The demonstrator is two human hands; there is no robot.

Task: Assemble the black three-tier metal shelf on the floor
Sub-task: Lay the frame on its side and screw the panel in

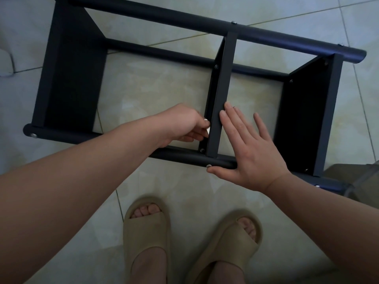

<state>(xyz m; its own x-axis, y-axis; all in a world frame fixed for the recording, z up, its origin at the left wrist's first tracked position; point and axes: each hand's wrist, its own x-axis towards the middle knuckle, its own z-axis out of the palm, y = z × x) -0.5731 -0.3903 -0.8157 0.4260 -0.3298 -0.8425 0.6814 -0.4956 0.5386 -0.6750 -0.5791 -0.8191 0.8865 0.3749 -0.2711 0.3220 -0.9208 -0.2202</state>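
Note:
The black metal shelf (pixel 205 23) lies on its side on the tiled floor, its three tier panels standing on edge between round tubes. My left hand (pixel 184 124) reaches in beside the middle tier panel (pixel 222 95) and pinches a small silver tool (pixel 207 128) against its left face. My right hand (pixel 252 148) lies flat with straight fingers; its fingertips touch the middle panel's edge. Its thumb presses the near tube (pixel 184 156) beside a screw head (pixel 208 166).
My two feet in beige slippers (pixel 147 232) stand on the pale tiles just below the shelf. A grey object (pixel 356 177) sits at the right edge by the shelf's end. A white object (pixel 6 62) shows at the far left.

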